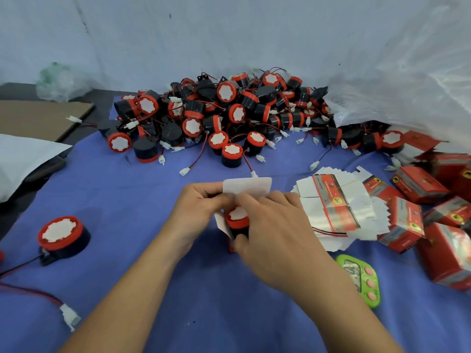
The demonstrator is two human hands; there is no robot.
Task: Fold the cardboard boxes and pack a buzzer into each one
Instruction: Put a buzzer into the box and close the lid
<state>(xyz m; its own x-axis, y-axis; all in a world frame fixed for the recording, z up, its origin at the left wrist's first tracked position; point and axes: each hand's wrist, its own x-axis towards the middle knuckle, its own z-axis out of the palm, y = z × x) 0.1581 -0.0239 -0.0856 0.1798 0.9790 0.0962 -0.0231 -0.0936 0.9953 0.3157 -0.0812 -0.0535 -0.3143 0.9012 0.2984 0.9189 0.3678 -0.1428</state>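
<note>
Both hands met in the middle of the blue cloth (pixel 153 289). The left hand (pixel 196 212) pinched the top edge of a small cardboard box (pixel 246 186), with its white flap standing up just past the fingertips. The right hand (pixel 270 225) was wrapped around the box's right side, thumb pressed low on its front. A red and black buzzer (pixel 237 220) sat between the two hands, inside the open box. Right of the right fingers lay a stack of flat boxes (pixel 339 210), and past that, folded red boxes (pixel 420 184). Beyond the fingertips was a big pile of buzzers (pixel 229 110). Left of the left hand, well apart, sat one lone buzzer (pixel 62 235). A green timer (pixel 362 278) lay near the right wrist.
</note>
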